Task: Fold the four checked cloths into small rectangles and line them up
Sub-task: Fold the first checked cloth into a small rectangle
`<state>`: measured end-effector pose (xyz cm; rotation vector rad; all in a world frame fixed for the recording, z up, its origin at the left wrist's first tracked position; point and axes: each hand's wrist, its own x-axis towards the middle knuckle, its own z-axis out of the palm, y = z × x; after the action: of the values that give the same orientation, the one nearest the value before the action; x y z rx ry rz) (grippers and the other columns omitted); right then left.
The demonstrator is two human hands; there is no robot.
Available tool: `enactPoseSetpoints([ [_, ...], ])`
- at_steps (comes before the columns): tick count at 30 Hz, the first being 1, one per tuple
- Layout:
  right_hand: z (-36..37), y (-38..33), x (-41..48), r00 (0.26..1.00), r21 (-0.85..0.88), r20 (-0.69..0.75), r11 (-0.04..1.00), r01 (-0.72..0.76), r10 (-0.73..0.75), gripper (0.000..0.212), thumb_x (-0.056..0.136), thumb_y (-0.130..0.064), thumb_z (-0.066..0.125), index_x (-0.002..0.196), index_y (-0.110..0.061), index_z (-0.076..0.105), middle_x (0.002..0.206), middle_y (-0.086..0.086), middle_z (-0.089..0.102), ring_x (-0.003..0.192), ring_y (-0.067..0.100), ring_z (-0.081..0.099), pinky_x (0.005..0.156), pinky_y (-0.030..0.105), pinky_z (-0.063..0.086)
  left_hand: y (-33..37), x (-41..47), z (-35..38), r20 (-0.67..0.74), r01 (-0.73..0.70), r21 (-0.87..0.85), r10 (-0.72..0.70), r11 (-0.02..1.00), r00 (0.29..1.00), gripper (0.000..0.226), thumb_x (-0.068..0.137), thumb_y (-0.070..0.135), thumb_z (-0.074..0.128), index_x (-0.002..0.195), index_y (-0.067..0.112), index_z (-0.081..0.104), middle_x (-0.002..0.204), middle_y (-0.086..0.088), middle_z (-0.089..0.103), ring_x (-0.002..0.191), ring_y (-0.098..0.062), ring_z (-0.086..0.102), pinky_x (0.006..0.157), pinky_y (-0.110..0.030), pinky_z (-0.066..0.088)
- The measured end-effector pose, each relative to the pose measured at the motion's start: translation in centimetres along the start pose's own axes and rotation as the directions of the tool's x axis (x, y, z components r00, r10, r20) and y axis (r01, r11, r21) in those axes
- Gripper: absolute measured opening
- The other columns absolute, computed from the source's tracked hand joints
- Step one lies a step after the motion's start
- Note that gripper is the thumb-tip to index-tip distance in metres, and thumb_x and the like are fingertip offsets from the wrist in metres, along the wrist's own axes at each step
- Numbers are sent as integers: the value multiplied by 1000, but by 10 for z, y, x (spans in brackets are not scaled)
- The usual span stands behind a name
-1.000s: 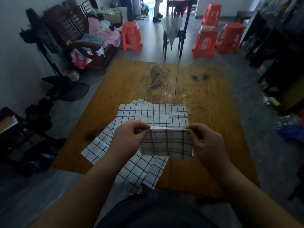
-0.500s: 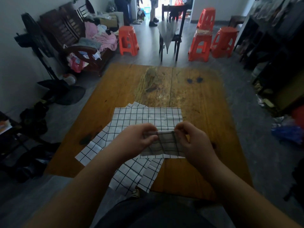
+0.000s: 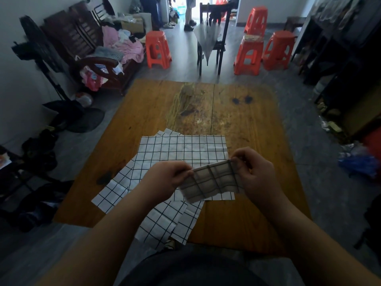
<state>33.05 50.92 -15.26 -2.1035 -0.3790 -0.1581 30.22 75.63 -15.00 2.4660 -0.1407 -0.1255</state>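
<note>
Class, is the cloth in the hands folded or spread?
Folded: the held cloth shows far fewer squares than the spread cloths beneath.

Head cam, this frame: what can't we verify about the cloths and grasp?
1. Held cloth: head view; layer count hidden, left hand and right hand cover its ends.
2. Flat cloths: overlapping, partly under hands and held cloth; count unclear.
3. Table near edge: hidden by the person's lap and overhanging cloth.

- I see bare wood on the table's (image 3: 237,112) far half and right strip, open for passage.
- Spread checked cloths (image 3: 181,149) cover the near-left, overhanging the near edge.
</note>
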Motion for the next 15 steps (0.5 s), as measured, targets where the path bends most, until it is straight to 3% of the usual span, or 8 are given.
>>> enactPoseSetpoints([
  [5,8,-2,2,1000,9,9,1000,-23,23,10,99,-24,56,94,-29,63,85,-11,64,79,5,61,65,34,55,-25,-9,-9,-7,44,-18,-45,999,999,15,97,27,60,100,28,74,87,13,71,84,-5,65,80,-42,57],
  [11,24,-9,1,999,77,16,996,-35,34,11,98,-27,56,93,-35,61,85,-13,65,80,6,62,65,37,55,-16,-4,-17,94,-3,-28,5,1000,996,20,95,38,55,111,38,68,100,23,70,98,7,62,90,-35,56],
  [15,27,-12,-2,999,99,15,995,-30,29,13,99,-20,57,92,-30,61,84,-13,64,79,6,61,62,34,54,0,8,-15,111,34,-26,-31,999,993,32,96,44,55,128,38,56,109,20,64,101,-3,64,85,-37,59],
])
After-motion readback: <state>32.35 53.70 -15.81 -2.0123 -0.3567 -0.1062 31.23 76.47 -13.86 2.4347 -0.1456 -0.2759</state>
